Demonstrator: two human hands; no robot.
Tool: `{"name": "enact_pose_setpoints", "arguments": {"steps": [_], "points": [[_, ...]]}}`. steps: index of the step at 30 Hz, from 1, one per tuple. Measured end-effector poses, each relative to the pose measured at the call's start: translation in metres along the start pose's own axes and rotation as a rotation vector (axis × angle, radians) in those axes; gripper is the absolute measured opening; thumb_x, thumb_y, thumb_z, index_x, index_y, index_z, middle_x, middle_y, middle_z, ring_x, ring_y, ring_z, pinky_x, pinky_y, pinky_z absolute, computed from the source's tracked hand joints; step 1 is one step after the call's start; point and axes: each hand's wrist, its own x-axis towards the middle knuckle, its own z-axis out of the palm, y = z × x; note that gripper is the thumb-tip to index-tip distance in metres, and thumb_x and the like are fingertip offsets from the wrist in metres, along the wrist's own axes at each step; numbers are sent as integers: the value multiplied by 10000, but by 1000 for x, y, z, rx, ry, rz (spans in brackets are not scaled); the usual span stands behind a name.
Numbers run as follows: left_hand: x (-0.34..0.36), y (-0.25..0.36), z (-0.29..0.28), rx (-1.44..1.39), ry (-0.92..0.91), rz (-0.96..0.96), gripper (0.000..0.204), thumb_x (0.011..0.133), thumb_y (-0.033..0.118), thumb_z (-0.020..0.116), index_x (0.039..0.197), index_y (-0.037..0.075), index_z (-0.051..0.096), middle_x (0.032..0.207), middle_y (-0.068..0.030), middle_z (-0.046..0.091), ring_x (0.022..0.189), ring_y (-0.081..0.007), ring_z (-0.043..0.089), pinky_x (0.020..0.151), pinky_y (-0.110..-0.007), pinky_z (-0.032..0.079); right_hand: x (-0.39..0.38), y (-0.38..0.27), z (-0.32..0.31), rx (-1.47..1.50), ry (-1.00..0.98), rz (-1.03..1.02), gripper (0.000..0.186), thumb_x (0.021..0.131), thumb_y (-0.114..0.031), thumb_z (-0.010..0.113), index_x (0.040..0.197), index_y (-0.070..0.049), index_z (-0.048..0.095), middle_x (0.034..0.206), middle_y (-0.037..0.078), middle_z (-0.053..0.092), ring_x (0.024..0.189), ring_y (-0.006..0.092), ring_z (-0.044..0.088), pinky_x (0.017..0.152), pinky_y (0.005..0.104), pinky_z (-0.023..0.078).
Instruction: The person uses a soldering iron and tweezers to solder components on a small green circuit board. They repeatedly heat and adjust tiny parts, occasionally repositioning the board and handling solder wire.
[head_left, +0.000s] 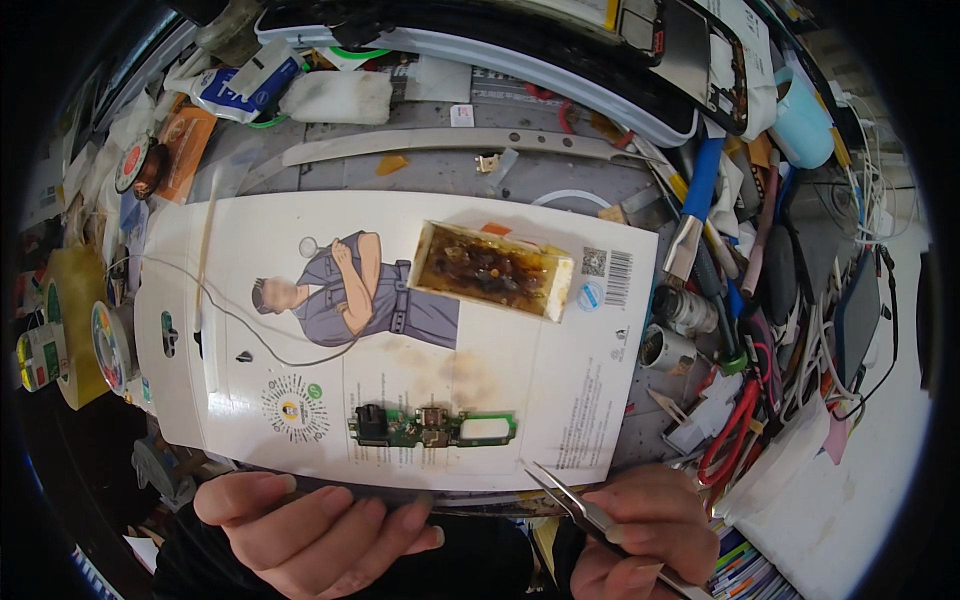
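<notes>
My right hand (648,535) grips a pair of metal tweezers (585,510), whose two tips are apart and point up and left over the lower edge of a white printed card sheet (580,390). A small green circuit board (435,438) lies flat on the sheet, left of the tweezer tips and apart from them. It carries a black block at its left end and a white patch at its right. My left hand (320,535) rests at the sheet's lower edge, fingers loosely bent and apart, with nothing visible in them.
On the sheet sit an open box of brown, resin-like stuff (490,270), a thin grey wire (235,312) and a slim stick (204,250). A long metal strip (430,142) lies beyond. Tools and cables crowd the right, including a blue-handled brush (705,180); spools (112,345) stand left.
</notes>
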Motion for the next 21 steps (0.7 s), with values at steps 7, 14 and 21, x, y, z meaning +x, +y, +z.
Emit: {"name": "enact_pose_setpoints", "arguments": {"steps": [7,14,21], "points": [[-1,2,-2,-12,-40,-9,170,901,485,771,916,316,752,785,157,583,903,-61,564,899,-322,410,2,2,-3,-35,-81,-36,410,1043,-339,602,885,39,580,788,226,696,608,281,651,544,371,553],[-4,4,-3,-11,-43,-44,183,890,499,776,957,329,786,808,169,600,926,-50,562,906,-325,405,12,2,-5,43,-230,-74,325,1006,-276,669,983,46,631,876,238,718,680,301,697,592,380,585],[-5,11,0,-16,3,-102,185,884,510,779,966,344,787,837,185,602,927,-48,545,889,-321,400,14,0,-5,60,-262,6,317,992,-265,703,1004,43,632,890,249,714,695,317,702,612,393,589]]}}
